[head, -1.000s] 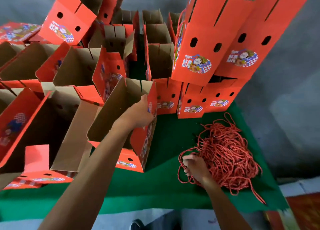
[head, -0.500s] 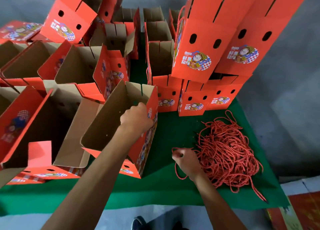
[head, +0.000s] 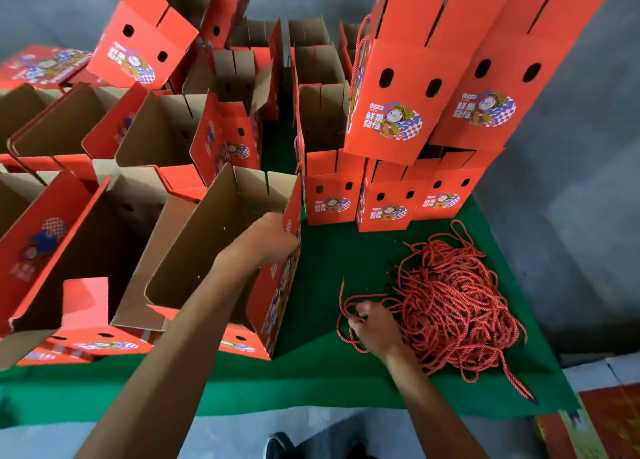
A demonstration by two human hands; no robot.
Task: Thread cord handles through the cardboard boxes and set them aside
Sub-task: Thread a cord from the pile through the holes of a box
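Left hand (head: 273,237) grips the top edge of the open red box (head: 221,250), arm stretched forward, wrist bent down over the rim; box stands upright near the table's (head: 311,382) front edge, left of centre. Right hand (head: 375,327) is curled, knuckles up, pinching one red cord (head: 343,306) at the left fringe of the cord pile (head: 453,302) toward the table's right edge.
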